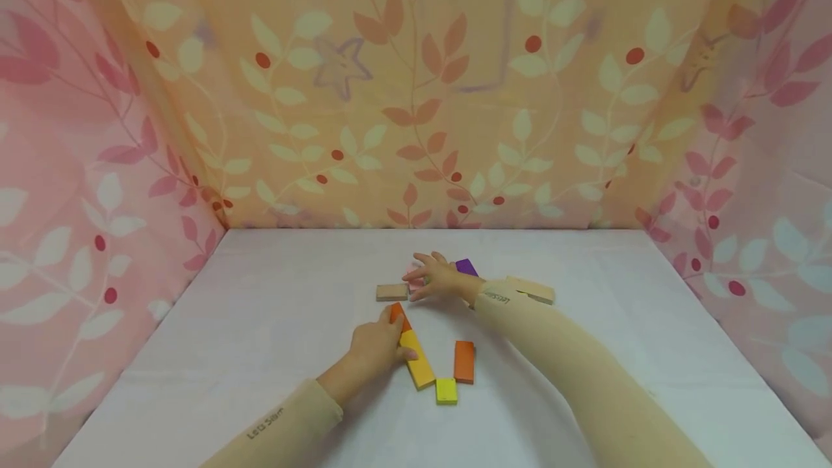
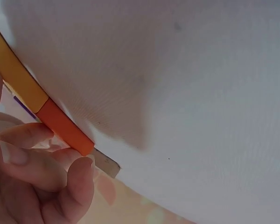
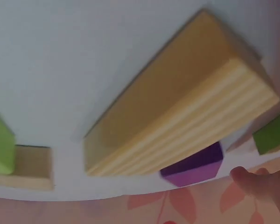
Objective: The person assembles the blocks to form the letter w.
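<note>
My left hand (image 1: 377, 344) holds the row of an orange block (image 1: 399, 316) and a longer yellow block (image 1: 417, 360), which lie end to end. In the left wrist view, curled fingers touch the side of the orange block (image 2: 65, 126), and a fingertip shows by the yellow block (image 2: 18, 74). My right hand (image 1: 438, 276) is spread over a pink block (image 1: 414, 283), mostly hidden beneath it; nothing shows in its grasp. A purple block (image 1: 466, 268) lies just behind that hand. A plain wooden block (image 1: 392, 292) sits left of its fingertips.
Nearer me are a small yellow-green block (image 1: 446, 391), touching the yellow one's end, and another orange block (image 1: 464, 362). A pale wooden block (image 1: 536, 289) lies right of the right wrist. The right wrist view also has green blocks (image 3: 273, 133). Patterned cloth (image 1: 416, 128) encloses the white table (image 1: 260, 295).
</note>
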`<move>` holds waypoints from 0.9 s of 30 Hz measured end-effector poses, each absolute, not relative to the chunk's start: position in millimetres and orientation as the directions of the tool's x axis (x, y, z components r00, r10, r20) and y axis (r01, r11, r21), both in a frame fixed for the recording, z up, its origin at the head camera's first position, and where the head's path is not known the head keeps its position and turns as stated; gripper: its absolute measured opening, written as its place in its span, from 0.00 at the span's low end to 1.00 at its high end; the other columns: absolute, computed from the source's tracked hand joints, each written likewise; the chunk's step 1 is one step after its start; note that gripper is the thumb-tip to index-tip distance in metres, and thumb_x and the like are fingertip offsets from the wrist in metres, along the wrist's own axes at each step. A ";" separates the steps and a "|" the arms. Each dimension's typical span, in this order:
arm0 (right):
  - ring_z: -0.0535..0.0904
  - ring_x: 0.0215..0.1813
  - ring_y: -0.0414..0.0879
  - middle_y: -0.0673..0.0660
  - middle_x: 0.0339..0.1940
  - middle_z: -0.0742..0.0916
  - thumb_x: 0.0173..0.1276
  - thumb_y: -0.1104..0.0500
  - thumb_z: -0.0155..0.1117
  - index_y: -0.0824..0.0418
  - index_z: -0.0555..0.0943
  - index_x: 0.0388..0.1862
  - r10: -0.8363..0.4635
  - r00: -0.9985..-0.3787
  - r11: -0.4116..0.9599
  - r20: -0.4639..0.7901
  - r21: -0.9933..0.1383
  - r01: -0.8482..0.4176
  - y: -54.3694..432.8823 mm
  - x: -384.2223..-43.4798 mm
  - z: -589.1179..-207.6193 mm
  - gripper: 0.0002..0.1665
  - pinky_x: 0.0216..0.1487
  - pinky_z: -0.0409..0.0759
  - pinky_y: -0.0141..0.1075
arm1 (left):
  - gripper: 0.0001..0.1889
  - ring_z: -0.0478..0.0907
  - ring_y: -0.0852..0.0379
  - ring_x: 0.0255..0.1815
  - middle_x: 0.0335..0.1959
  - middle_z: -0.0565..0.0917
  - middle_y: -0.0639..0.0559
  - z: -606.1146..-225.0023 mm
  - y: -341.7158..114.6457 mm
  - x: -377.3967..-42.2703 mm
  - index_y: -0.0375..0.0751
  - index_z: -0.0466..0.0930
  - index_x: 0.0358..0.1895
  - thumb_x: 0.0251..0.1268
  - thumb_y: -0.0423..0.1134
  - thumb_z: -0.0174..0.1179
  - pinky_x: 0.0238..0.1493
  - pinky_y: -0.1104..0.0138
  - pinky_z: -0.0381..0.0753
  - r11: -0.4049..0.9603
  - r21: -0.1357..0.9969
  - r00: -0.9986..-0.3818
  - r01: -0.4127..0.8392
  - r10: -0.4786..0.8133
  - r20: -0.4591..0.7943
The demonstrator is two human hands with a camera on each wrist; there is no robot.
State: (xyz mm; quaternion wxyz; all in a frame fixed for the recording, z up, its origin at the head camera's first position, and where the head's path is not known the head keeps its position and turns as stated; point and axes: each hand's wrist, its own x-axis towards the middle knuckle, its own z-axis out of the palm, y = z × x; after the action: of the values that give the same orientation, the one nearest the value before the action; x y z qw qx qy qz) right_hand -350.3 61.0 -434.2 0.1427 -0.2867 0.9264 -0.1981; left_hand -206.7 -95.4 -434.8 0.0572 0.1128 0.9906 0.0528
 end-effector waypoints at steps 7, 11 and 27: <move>0.46 0.75 0.68 0.58 0.77 0.62 0.58 0.44 0.73 0.48 0.85 0.55 -0.581 -0.807 0.753 -0.109 -0.448 -0.481 47.7 -351.1 -446.1 0.25 0.65 0.45 0.70 | 0.42 0.76 0.46 0.25 0.66 0.70 0.36 -435.8 -94.4 -205.5 0.37 0.73 0.66 0.51 0.61 0.67 0.28 0.60 0.76 0.968 0.133 -0.971 0.213 0.226 -0.084; 0.48 0.75 0.68 0.59 0.76 0.64 0.57 0.44 0.74 0.50 0.86 0.52 -0.575 -0.814 0.754 -0.083 -0.441 -0.487 44.4 -351.9 -447.9 0.24 0.65 0.47 0.70 | 0.42 0.75 0.47 0.24 0.66 0.70 0.36 -435.9 -94.8 -205.2 0.37 0.74 0.65 0.51 0.62 0.67 0.27 0.61 0.75 0.969 0.123 -0.972 0.213 0.223 -0.079; 0.57 0.71 0.64 0.63 0.69 0.71 0.58 0.50 0.74 0.60 0.85 0.51 -0.516 -0.854 0.689 0.063 -0.562 -0.458 61.1 -346.1 -417.8 0.24 0.65 0.57 0.61 | 0.41 0.74 0.48 0.23 0.66 0.70 0.35 -429.0 -93.9 -203.8 0.37 0.73 0.66 0.53 0.62 0.65 0.28 0.61 0.76 0.972 0.100 -0.968 0.214 0.225 -0.114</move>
State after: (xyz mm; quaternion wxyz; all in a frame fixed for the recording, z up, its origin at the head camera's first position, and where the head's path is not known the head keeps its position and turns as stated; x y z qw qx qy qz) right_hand -346.1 61.1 -417.8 0.0502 -0.2654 0.9176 -0.2918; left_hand -203.8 -93.9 -429.0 0.0623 0.1106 0.9910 0.0436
